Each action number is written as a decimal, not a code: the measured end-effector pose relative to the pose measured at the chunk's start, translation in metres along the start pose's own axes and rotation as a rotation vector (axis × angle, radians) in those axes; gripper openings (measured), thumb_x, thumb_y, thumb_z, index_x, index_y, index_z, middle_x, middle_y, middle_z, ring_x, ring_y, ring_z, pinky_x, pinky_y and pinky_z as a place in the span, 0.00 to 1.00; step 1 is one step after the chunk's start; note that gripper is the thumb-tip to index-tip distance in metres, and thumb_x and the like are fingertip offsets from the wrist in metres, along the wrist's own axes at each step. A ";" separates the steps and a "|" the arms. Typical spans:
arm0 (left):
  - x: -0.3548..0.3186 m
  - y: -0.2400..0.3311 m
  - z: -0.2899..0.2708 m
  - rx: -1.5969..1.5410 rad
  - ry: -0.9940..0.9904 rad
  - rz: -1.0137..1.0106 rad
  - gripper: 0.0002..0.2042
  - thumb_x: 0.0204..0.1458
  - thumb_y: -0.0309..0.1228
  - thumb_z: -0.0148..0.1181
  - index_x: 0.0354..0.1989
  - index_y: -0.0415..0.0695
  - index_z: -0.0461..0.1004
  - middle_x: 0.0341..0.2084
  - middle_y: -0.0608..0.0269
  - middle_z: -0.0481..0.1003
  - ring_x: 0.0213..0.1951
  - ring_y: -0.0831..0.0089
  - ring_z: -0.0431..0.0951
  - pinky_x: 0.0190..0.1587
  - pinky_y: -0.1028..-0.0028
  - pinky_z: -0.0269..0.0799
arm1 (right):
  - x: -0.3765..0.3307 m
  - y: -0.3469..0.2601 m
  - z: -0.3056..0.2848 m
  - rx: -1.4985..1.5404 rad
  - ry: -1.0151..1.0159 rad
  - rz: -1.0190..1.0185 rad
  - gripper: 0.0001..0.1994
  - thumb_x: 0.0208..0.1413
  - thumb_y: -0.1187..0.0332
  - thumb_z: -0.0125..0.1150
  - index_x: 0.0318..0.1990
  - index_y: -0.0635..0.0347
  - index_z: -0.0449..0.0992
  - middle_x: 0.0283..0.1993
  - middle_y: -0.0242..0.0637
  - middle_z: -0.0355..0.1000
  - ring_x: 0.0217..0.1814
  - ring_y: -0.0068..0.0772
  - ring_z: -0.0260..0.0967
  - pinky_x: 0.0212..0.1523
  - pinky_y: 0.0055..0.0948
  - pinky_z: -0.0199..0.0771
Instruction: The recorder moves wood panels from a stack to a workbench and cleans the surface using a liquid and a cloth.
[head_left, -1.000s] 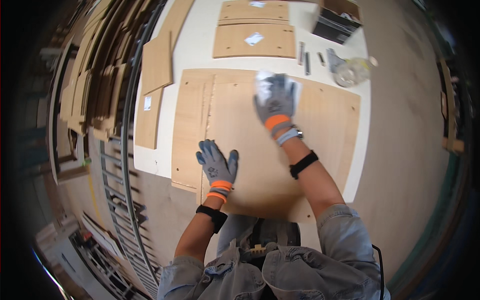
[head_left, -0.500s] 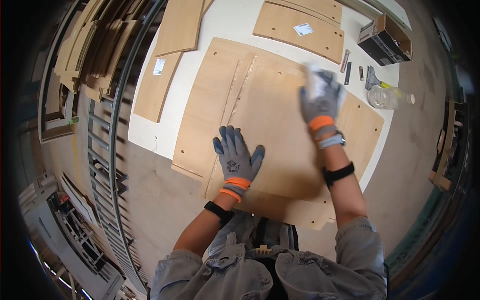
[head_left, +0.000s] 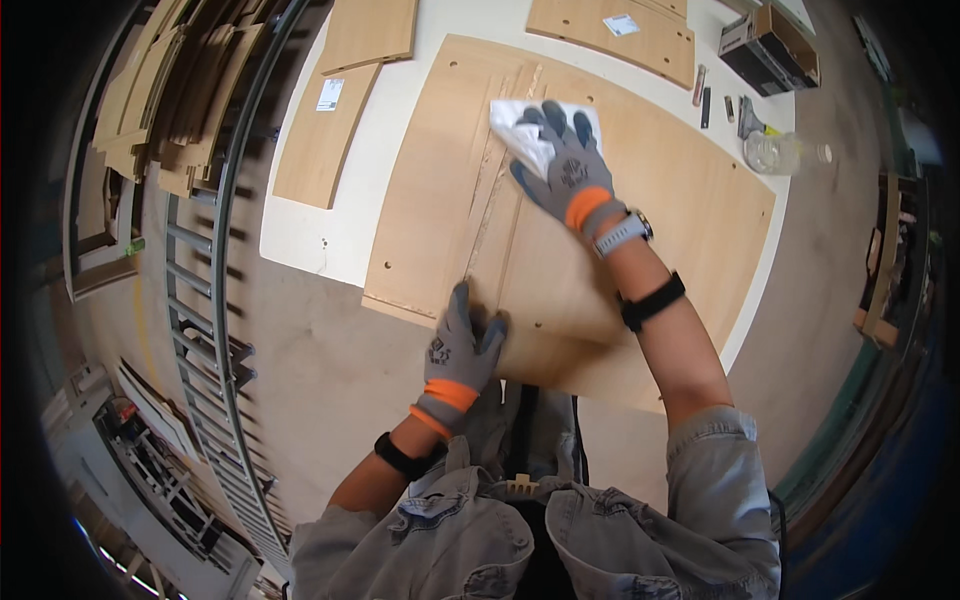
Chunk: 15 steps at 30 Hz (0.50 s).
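Board (head_left: 650, 220): right part looks clean; crumbs (head_left: 535, 78) seem left
Right hand (head_left: 567, 165): on cloth (head_left: 510, 120), cannot tell if pinching
Left hand (head_left: 458, 345): grip spread

The big panel (head_left: 640, 225) looks to me like smooth wood, its groove (head_left: 482, 220) rough and splintery. The crumpled white sheet (head_left: 527, 135) is matt, cloth or paper, I can't tell; the right glove (head_left: 567, 168) is dull grey fabric. Far right, a clear plastic bottle (head_left: 770, 153) gleams; at left, the rail (head_left: 221, 225) is smooth metal.
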<state>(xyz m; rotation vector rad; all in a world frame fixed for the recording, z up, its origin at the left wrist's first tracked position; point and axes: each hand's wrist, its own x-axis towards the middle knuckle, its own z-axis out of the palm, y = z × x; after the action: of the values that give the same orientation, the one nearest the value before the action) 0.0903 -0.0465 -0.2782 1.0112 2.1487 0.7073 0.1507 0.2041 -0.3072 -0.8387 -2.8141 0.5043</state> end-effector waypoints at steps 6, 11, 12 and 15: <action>0.002 -0.031 -0.015 -1.037 -0.284 -0.667 0.18 0.61 0.33 0.49 0.56 0.37 0.61 0.35 0.56 0.74 0.34 0.65 0.80 0.34 0.69 0.80 | -0.095 -0.106 0.043 -0.231 -0.176 0.077 0.33 0.53 0.49 0.48 0.65 0.53 0.57 0.71 0.36 0.49 0.76 0.39 0.36 0.72 0.48 0.30; 0.026 -0.046 -0.021 -0.715 -0.370 -0.396 0.18 0.59 0.36 0.50 0.53 0.36 0.64 0.32 0.59 0.75 0.28 0.73 0.77 0.32 0.77 0.74 | -0.183 -0.104 0.029 -0.059 -0.264 0.438 0.28 0.57 0.52 0.45 0.64 0.53 0.60 0.70 0.36 0.50 0.75 0.38 0.37 0.72 0.46 0.29; 0.031 -0.027 -0.022 -0.528 -0.341 -0.360 0.23 0.57 0.37 0.56 0.55 0.36 0.62 0.38 0.56 0.75 0.37 0.67 0.78 0.42 0.73 0.74 | -0.210 -0.074 0.036 -0.580 -0.260 0.452 0.28 0.57 0.51 0.45 0.63 0.54 0.61 0.69 0.38 0.52 0.74 0.40 0.38 0.72 0.47 0.30; 0.047 0.011 -0.014 -0.034 -0.180 0.006 0.28 0.54 0.41 0.58 0.56 0.33 0.60 0.40 0.50 0.74 0.43 0.62 0.75 0.46 0.67 0.71 | -0.254 -0.021 0.002 -0.315 0.226 0.866 0.27 0.58 0.50 0.46 0.59 0.56 0.63 0.62 0.42 0.59 0.70 0.45 0.46 0.70 0.49 0.34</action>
<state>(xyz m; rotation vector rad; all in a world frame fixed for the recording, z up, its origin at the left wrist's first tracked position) 0.0617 -0.0051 -0.2771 1.0239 1.9732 0.6285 0.3508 0.0459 -0.3166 -2.0345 -2.2288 0.0321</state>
